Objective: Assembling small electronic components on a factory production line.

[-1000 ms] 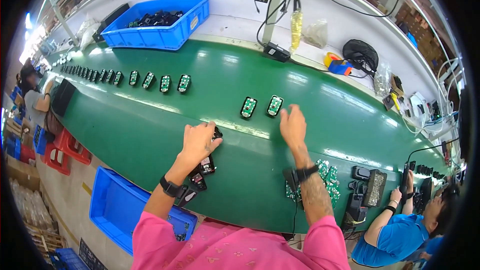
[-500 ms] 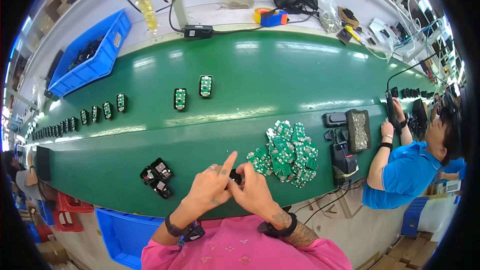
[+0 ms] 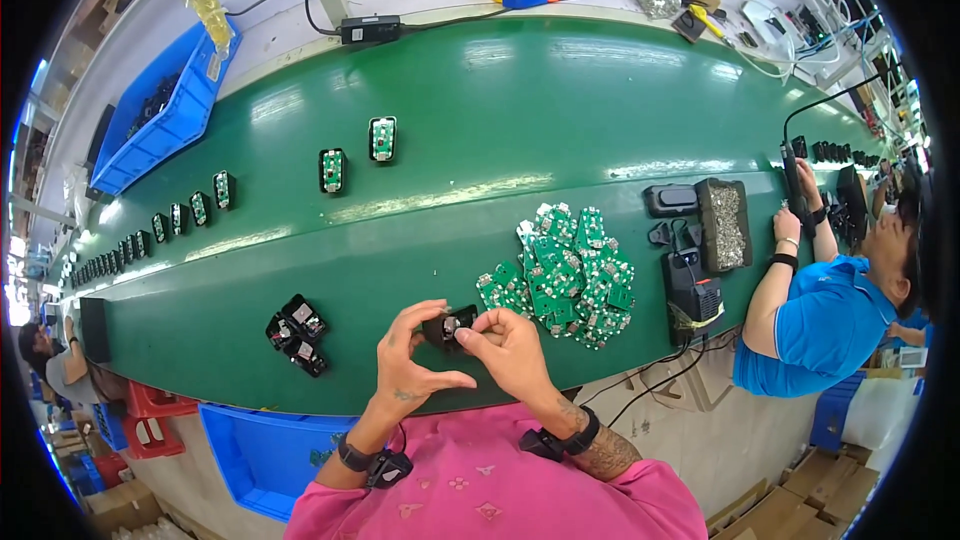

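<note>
Right grip: right hand [image 3: 510,352], thumb and fingers pinching the black housing [image 3: 434,331] at its right end.
Left grip: left hand [image 3: 408,358], fingers curled at the left end, thumb spread clear; hold uncertain.
Housing position: over the desk's [image 3: 400,250] near part, open face upward.
Long axis: roughly left–right, right end slightly farther away.
Rightward: heaped green circuit boards [image 3: 560,285].
Leftward: clustered black shells [image 3: 298,332].

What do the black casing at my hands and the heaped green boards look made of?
Black casing: probably moulded plastic, fairly dull, judging by its dark shell. Green boards: likely circuit-board laminate, coated finish, given flat green faces dotted with silvery specks.
</note>
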### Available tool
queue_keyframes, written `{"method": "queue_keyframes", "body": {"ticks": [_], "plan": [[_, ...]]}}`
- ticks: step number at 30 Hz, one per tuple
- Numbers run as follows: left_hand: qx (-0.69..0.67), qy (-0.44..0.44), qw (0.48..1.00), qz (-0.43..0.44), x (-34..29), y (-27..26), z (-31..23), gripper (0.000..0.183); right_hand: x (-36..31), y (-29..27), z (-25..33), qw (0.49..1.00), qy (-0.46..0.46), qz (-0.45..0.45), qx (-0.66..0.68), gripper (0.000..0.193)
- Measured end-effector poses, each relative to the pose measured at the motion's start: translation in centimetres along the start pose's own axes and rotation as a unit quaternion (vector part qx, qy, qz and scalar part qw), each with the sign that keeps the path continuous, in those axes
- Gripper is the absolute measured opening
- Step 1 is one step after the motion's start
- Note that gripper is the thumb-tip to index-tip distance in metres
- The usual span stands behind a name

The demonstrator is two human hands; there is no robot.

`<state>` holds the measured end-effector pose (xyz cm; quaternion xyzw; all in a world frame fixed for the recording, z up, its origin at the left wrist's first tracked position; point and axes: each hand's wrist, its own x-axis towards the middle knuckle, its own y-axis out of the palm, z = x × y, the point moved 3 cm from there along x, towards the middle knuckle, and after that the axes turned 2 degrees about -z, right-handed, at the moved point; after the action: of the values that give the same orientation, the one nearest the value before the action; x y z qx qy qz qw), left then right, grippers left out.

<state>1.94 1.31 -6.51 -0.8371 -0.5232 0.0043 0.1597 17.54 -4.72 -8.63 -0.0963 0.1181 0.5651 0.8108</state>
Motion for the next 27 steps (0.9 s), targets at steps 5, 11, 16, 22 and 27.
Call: {"method": "queue_keyframes", "body": {"ticks": [5,11,16,22,27], "plan": [[0.078,0.096,0.992,-0.009,0.5,-0.7,0.7,0.064,-0.1,0.2,0.0,0.992,0.049,0.039,0.109,0.019],[0.076,0.048,0.994,0.066,1.5,-0.6,-1.9,0.051,-1.1,-0.3,2.7,0.995,-0.041,0.022,-0.090,0.019],[0.003,0.024,0.996,0.090,1.3,0.5,-1.4,0.037,-1.4,-0.8,3.9,0.983,-0.159,-0.055,-0.078,0.018],[0.019,-0.012,0.986,0.163,1.9,1.9,-0.8,0.017,-2.1,-2.6,4.9,0.961,-0.232,-0.047,-0.144,0.023],[-0.073,-0.093,0.984,0.131,1.9,2.3,-0.2,0.015,-1.7,-9.8,5.2,0.791,-0.281,-0.290,-0.460,0.037]]}}
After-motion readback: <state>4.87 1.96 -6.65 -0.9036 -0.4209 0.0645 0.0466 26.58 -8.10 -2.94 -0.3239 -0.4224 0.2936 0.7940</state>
